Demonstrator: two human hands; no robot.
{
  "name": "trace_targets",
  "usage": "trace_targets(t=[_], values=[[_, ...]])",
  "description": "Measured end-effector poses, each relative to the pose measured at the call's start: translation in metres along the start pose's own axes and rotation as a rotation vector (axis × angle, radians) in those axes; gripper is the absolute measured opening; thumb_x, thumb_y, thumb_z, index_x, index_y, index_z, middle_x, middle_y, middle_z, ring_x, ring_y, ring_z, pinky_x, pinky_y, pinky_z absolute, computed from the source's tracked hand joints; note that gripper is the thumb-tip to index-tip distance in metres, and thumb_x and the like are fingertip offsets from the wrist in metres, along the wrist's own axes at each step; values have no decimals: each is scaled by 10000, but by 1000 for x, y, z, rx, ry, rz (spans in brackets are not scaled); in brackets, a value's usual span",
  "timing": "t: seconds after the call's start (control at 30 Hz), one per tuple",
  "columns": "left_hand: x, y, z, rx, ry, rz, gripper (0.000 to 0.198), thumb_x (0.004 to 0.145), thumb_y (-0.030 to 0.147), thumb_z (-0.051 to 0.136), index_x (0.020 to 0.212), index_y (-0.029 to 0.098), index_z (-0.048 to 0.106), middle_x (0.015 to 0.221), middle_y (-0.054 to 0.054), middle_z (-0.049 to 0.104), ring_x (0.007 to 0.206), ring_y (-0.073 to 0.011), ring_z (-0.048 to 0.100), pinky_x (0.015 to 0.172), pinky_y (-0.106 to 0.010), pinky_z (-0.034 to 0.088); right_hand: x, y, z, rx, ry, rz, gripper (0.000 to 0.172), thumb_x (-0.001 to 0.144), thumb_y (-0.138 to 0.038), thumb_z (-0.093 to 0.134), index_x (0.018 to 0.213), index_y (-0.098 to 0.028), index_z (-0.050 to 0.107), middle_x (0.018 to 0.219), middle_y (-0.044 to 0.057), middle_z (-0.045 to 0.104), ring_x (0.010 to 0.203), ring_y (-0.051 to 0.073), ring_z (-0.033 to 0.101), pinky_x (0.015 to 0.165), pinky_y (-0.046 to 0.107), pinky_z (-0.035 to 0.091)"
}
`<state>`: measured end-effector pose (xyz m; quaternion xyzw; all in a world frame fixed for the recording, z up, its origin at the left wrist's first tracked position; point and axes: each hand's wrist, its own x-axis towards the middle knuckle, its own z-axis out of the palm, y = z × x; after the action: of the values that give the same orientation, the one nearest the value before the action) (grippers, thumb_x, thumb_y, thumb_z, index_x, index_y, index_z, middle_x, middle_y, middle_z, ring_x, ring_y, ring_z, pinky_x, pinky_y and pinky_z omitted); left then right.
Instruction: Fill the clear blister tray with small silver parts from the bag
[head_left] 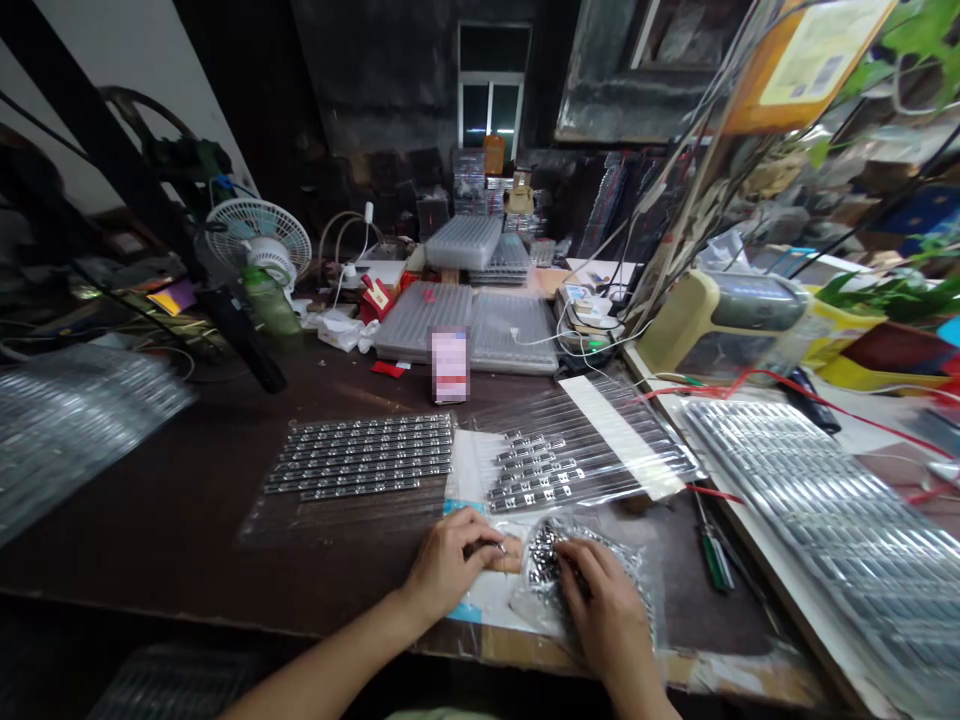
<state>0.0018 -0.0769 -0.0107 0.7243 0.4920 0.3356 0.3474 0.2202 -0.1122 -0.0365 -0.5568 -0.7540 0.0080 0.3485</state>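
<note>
My left hand [454, 560] is closed in a pinch, with a small shiny piece at its fingertips, too small to name. It hovers by a small tan block [510, 553] on a white-and-blue sheet [469, 470]. My right hand [606, 605] reaches into a clear plastic bag [652, 585] of small shiny metal parts [541, 555]; its fingers are bent together, and what they grip is hidden. Beyond my hands, one clear ribbed tray [262, 520] carries rows of dark metal-fitted strips [367, 455]. A second ribbed tray [637, 390] holds shorter rows of metal clips [536, 470].
A white strip [622, 435] lies across the right tray. To the right are a green-handled screwdriver [716, 560] and stacked clear trays [810, 500]. More trays [82, 420] stand at left. A phone [450, 367] stands upright ahead, a fan [259, 240] behind left.
</note>
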Motion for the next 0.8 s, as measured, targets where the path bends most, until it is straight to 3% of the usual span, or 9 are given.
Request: trace_targets(t=[0.23, 0.57, 0.7, 0.8], values=[[0, 0, 4, 149, -21, 64, 130, 778, 138, 678, 848, 229, 738, 813, -29, 657, 820, -178, 614, 741, -272, 465, 3, -7, 0, 22, 62, -21, 153, 904, -251, 459, 966, -224, 597, 904, 49, 643, 839, 168, 614, 739, 301, 511], [0, -2, 9, 182, -12, 108, 116, 766, 123, 682, 818, 214, 731, 786, -33, 645, 797, -185, 606, 721, -275, 466, 8, -13, -1, 43, 17, -13, 173, 915, -282, 455, 911, -227, 620, 852, 33, 661, 781, 154, 612, 706, 279, 478], [6, -7, 3, -28, 108, 47, 113, 790, 124, 640, 827, 196, 719, 808, -38, 664, 788, -174, 618, 715, -263, 473, 17, -30, 7, 26, -23, 10, 203, 899, -345, 501, 797, -232, 636, 758, 13, 659, 712, 156, 584, 672, 286, 403], [11, -13, -4, -154, 220, 22, 98, 823, 195, 616, 836, 184, 713, 828, -52, 672, 802, -175, 624, 710, -258, 479, 22, -43, 18, 15, -45, 24, 179, 876, -352, 544, 786, -264, 670, 797, 2, 669, 752, 163, 568, 694, 297, 359]])
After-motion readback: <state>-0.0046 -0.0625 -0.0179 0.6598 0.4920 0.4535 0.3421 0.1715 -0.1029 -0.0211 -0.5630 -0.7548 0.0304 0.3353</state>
